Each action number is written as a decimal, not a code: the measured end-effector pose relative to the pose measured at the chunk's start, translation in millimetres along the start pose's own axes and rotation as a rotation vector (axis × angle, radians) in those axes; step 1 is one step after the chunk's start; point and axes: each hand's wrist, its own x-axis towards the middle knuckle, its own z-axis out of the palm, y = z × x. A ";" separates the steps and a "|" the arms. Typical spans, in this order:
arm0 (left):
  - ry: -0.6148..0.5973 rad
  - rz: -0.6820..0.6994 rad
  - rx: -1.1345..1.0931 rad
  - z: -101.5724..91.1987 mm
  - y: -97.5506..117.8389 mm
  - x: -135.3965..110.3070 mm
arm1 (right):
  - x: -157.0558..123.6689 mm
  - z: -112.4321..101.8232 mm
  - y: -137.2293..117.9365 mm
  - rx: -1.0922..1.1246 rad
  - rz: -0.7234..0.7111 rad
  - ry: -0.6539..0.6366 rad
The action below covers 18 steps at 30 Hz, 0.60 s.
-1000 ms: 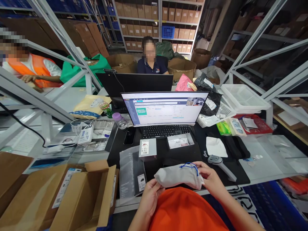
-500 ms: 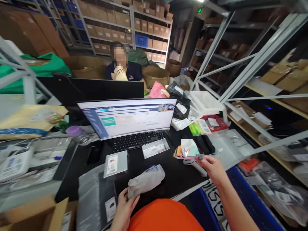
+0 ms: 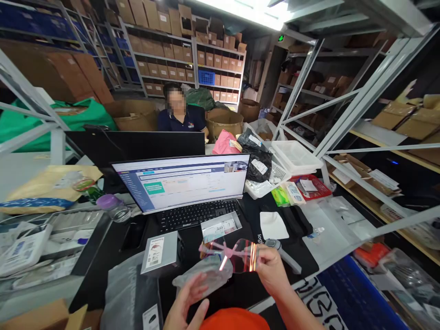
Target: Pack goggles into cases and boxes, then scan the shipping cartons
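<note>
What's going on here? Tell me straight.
A person at a packing desk holds pink-framed glasses in their right hand, over a grey cloth pouch. Their left hand is open just below the pouch. A labelled grey box lies on the desk in front of the monitor, and a co-worker sits beyond the screens.

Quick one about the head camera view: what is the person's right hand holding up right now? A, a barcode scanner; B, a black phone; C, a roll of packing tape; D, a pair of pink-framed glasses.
D. The right hand grips the pink-framed glasses up in front of it, while the barcode scanner lies on the desk mat.
</note>
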 end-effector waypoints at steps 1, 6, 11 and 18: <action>0.030 -0.029 -0.125 8.0 9.8 2.9 | -0.2 8.6 0.6 0.048 0.038 -0.035; 0.100 -0.157 -0.481 22.8 52.1 20.2 | -3.4 35.2 5.6 0.139 0.128 -0.184; 0.123 -0.278 -0.635 15.3 66.6 32.4 | -3.5 37.6 0.8 0.113 0.121 -0.180; 0.208 -0.242 -0.550 20.6 65.6 38.7 | 2.1 24.9 -10.9 0.056 0.167 -0.081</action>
